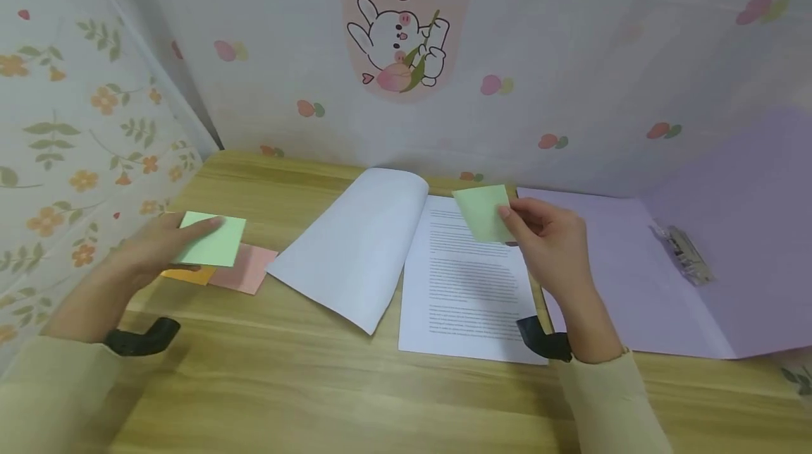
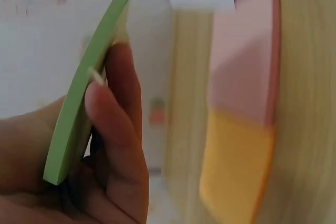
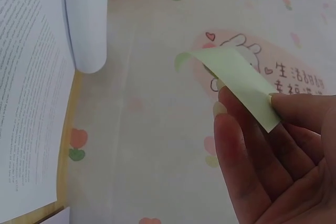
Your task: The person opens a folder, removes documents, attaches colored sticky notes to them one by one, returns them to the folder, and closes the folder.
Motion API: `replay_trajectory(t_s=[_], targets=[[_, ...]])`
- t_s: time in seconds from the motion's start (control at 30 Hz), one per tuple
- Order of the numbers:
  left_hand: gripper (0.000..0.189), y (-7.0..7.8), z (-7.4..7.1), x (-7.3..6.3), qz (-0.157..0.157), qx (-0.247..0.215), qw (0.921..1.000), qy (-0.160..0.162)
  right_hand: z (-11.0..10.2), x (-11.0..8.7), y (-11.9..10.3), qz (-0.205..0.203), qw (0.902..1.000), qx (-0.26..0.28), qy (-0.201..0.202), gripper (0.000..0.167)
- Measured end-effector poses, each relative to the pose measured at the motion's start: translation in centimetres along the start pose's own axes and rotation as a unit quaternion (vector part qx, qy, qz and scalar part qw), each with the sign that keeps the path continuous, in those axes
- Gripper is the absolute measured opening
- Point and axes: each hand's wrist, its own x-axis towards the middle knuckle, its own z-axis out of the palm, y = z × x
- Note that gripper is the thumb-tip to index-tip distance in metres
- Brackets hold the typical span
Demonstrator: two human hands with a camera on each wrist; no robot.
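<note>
A green sticky note pad (image 1: pixel 212 241) is gripped in my left hand (image 1: pixel 155 242), thumb on top; the left wrist view shows the pad (image 2: pixel 86 87) edge-on with fingers beneath it. My right hand (image 1: pixel 552 239) pinches a single green sticky note (image 1: pixel 483 213) by its edge, above the printed page (image 1: pixel 469 285). One end of that note (image 3: pixel 236 80) curls over in the right wrist view. Under and beside my left hand lie a pink sticky note pad (image 1: pixel 249 267) and an orange one (image 1: pixel 190 274), the orange partly hidden in the head view.
Left of the printed page, a turned-over white sheet (image 1: pixel 361 242) curls up from the stack. A purple folder (image 1: pixel 609 264) with a metal clip (image 1: pixel 685 253) lies spread at the right on the wooden table (image 1: pixel 317 397). Patterned cloth (image 1: pixel 266 52) hangs behind.
</note>
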Motion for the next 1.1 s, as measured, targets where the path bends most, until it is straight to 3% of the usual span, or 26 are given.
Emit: replay_trajectory(t_s=[0.13,0.23,0.4,0.53,0.67,0.77,0.9,1.1], targets=[[0.085,-2.9,-4.2,-0.2,-0.016,0.131,0.9910,0.022,0.2,0.4,0.3,0.004,1.0000,-0.003,0.000,0.025],[0.088,-4.3,-6.4,-0.2,-0.014,0.231,0.9719,0.045,0.1,0.4,0.5,0.012,0.9998,-0.013,0.002,0.027],[0.090,-6.0,-8.2,0.4,-0.016,0.321,0.9453,0.054,-0.1,0.3,0.6,0.014,0.9996,-0.025,0.006,0.025],[0.089,-6.8,-8.0,1.3,0.000,0.345,0.9366,0.063,-0.1,0.4,0.7,0.009,0.9995,-0.029,0.008,0.023],[0.095,-6.9,-6.9,1.8,-0.015,0.356,0.9318,0.068,-0.1,0.5,0.8,0.013,0.9994,-0.032,0.010,0.024],[0.098,-6.4,-5.7,1.3,-0.049,0.358,0.9276,0.095,-0.2,0.4,0.9,0.016,0.9993,-0.031,0.011,0.023],[0.086,-5.2,-4.0,0.7,-0.068,0.357,0.9212,0.140,-0.1,0.4,1.1,0.016,0.9992,-0.035,0.011,0.023],[0.067,-4.0,-2.5,0.2,-0.088,0.367,0.9151,0.142,-0.1,0.5,1.6,0.000,0.9988,-0.049,0.009,0.022]])
